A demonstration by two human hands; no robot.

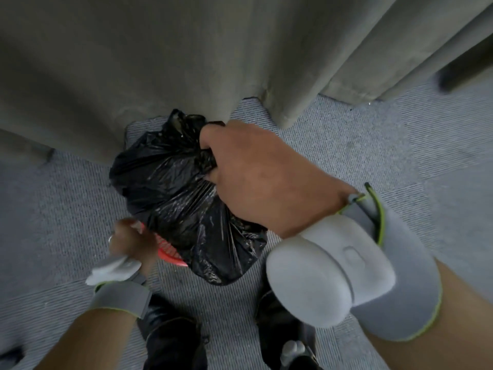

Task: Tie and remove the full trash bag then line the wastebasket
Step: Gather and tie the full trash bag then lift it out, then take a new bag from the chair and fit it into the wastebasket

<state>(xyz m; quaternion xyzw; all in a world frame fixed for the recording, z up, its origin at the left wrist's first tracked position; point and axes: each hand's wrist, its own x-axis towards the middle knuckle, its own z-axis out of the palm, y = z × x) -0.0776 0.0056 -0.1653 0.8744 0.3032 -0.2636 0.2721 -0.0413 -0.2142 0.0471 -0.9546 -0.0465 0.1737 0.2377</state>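
Observation:
A full black trash bag (173, 198) hangs in the middle of the view, its gathered neck bunched inside my right hand (256, 177), which is closed around it. Below the bag a small part of the red wastebasket (169, 252) shows, mostly hidden by the bag. My left hand (130, 241) is low at the left, blurred, its fingers curled over the red rim of the wastebasket. Both wrists wear grey bands with white devices.
A grey-green curtain (160, 62) hangs down behind the bag and touches the grey carpet (346, 145). My dark shoes (170, 335) stand on the carpet just below the wastebasket. A dark furniture leg (464, 73) is at the upper right.

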